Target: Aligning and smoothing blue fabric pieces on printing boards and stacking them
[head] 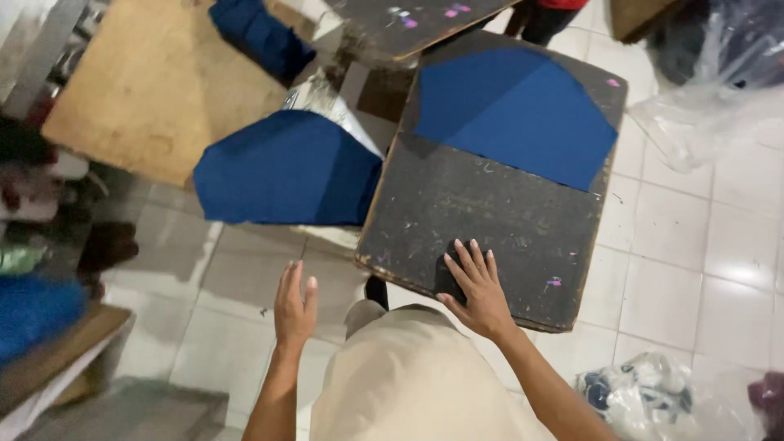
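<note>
Your right hand (478, 290) is flat on the near edge of the dark worn board (498, 204), fingers spread, palm down, gripping nothing. Your left hand (294, 306) hangs in the air over the tiled floor (702, 245), fingers straight and loosely together, also empty, just short of the board's near left corner. One blue fabric piece (523, 110) lies flat on the far half of the board, well apart from your right hand; a second blue fabric piece (286, 167) sits just left of the board, its right edge touching or tucked under the board's left side, can't tell which. Fabric looks thin, soft and light, so expect it to sag and fold if you lift it at one spot; I'd take it at two corners or along a straight edge with both hands. It likely slides easily on the board. The board itself looks stiff and probably heavy. A brown wooden panel (155, 82) lies farther left, clear plastic bags (710, 106) sit on the right
</note>
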